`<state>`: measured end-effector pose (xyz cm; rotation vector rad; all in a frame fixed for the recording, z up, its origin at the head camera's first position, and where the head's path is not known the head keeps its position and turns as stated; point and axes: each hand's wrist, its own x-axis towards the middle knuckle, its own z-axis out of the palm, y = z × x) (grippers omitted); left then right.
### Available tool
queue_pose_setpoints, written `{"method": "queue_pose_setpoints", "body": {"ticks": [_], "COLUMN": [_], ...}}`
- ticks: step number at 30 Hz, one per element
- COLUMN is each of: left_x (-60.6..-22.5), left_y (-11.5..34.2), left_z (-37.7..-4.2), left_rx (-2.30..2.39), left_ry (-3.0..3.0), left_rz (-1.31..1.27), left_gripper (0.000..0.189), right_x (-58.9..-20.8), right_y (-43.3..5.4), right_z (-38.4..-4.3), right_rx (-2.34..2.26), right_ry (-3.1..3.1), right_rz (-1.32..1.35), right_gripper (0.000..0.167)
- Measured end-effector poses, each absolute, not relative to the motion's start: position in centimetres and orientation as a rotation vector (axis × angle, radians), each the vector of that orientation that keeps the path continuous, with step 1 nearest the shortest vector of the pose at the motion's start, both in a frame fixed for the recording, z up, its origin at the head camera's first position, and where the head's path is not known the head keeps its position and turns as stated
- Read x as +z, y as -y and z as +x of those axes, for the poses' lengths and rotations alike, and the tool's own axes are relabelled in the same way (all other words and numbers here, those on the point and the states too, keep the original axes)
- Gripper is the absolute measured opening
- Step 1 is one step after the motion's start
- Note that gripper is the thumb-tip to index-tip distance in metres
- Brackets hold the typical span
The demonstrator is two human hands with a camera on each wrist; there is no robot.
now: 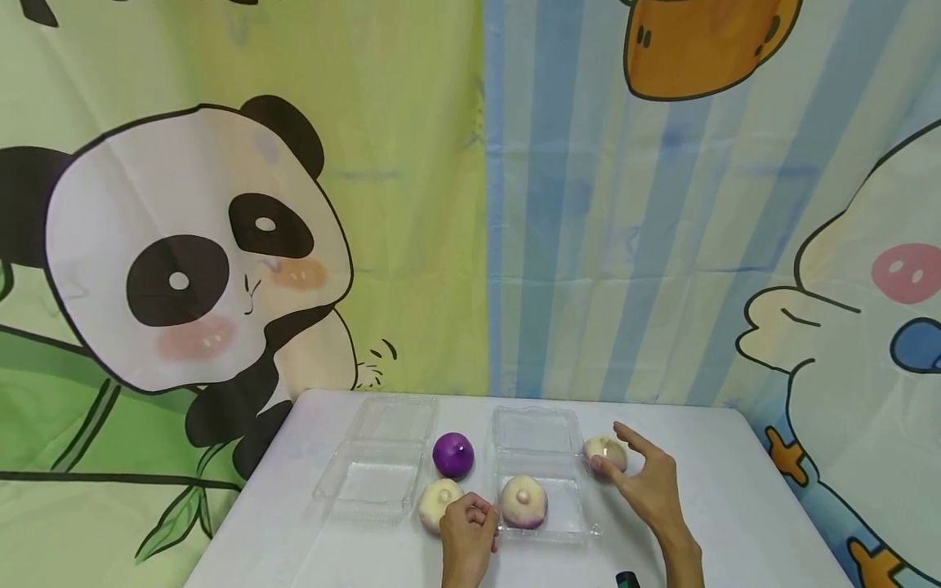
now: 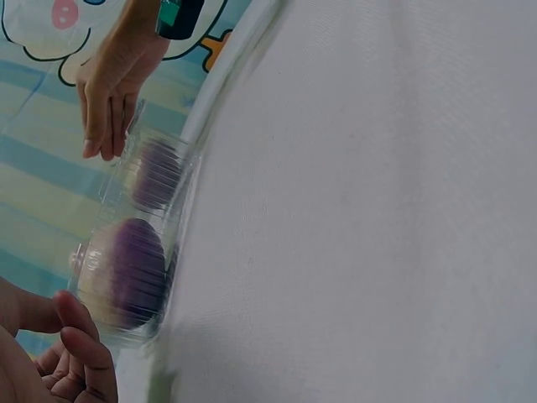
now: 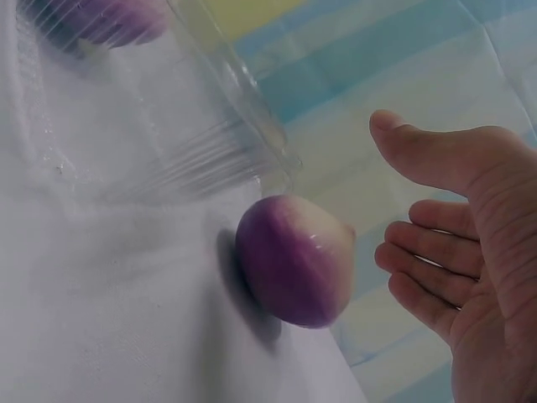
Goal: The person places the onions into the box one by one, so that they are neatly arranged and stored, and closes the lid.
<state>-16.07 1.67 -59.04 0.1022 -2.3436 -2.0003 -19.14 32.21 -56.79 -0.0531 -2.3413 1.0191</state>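
My right hand (image 1: pixel 650 482) has its fingers spread around a purple-and-white turnip (image 1: pixel 605 454) beside the right clear box; in the right wrist view a gap separates the hand (image 3: pixel 470 243) from the turnip (image 3: pixel 295 262). My left hand (image 1: pixel 469 531), fingers loosely curled, is by the left edge of the right clear plastic box (image 1: pixel 566 494). Whether it touches the box is unclear. Inside that box sits another turnip (image 1: pixel 524 502), pale knob upward. A third pale turnip (image 1: pixel 439 502) is partly hidden behind the left hand. Behind it lies a purple round vegetable (image 1: pixel 453 456).
A second clear plastic box (image 1: pixel 378 483) lies with its lid open on the left of the white table (image 1: pixel 279 523). A dark object (image 1: pixel 627 580) with a green patch shows at the bottom edge. Behind the table hangs a cartoon-printed curtain (image 1: pixel 412 245).
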Motion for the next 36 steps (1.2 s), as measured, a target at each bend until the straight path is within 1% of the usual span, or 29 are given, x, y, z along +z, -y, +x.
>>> {"method": "queue_pose_setpoints", "body": {"ticks": [7, 14, 24, 31, 36], "left_x": [-59.1, -59.0, -58.7, -58.8, -58.9], "left_y": [-1.7, -1.7, -1.7, -1.7, -1.7], "left_z": [-16.1, -16.0, -15.8, -15.8, -15.8], "left_rx": [-2.005, -2.013, -2.005, -2.004, -1.999], "left_ry": [2.34, 2.339, 2.331, 2.334, 2.33], "left_rz": [0.107, 0.105, 0.092, 0.095, 0.091], "left_gripper": [0.019, 0.019, 0.017, 0.018, 0.018], "right_x": [-57.0, -57.7, -58.5, -59.2, -59.7], "right_y": [-32.9, -33.6, -33.8, -33.8, -33.8], "right_z": [-19.8, -20.5, -20.5, -20.4, -20.4], "right_rx": [0.997, 1.027, 1.094, 1.064, 1.059], "right_ry": [2.356, 2.43, 2.519, 2.518, 2.524], "right_rz": [-0.054, -0.053, -0.109, -0.09, -0.092], "right_gripper": [0.068, 0.074, 0.083, 0.078, 0.078]}}
